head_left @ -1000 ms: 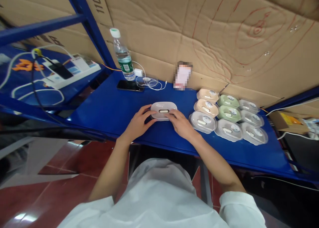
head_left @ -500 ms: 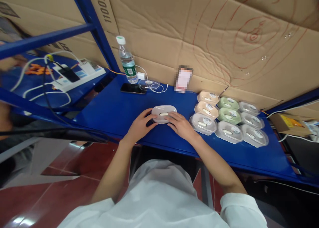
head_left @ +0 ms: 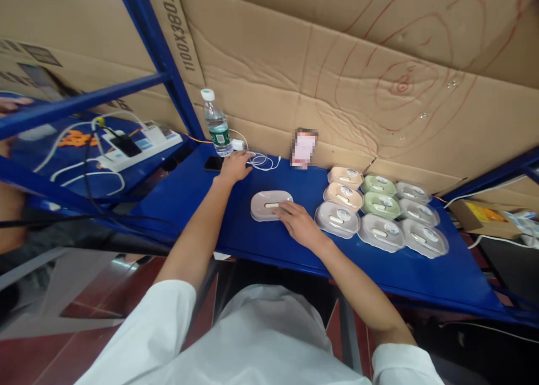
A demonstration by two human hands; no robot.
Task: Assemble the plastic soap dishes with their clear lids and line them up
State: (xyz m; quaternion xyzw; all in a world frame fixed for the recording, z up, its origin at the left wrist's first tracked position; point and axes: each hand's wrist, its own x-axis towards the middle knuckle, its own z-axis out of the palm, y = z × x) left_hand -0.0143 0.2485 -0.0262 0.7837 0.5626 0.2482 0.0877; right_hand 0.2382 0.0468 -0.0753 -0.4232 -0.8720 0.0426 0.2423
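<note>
- While the right hand [head_left: 297, 225] lies flat on the blue surface [head_left: 202, 205], its fingertips [head_left: 283, 210] touch the near right edge of a pale pink dish [head_left: 271, 205]; that grip is loose, fingers spread, clasping nothing
- Dish sits alone near the middle of the surface, left of the rows of dishes and apart from them, a small light piece lying in its hollow
- Left hand [head_left: 236, 167] is stretched out to the back of the surface, palm down over the phone [head_left: 213, 163] and touching the white cable [head_left: 261, 161]; whether its grip closes on anything, I cannot tell
- Bottle [head_left: 217, 124] stands upright just behind the left hand, against the cardboard [head_left: 337, 65]
- Nine more dishes [head_left: 381, 211] lie in three rows at the right: two peach, two green, the others greyish white, edges touching
- Power strip [head_left: 143, 146] with plugs and wires lies on the shelf at the far left
</note>
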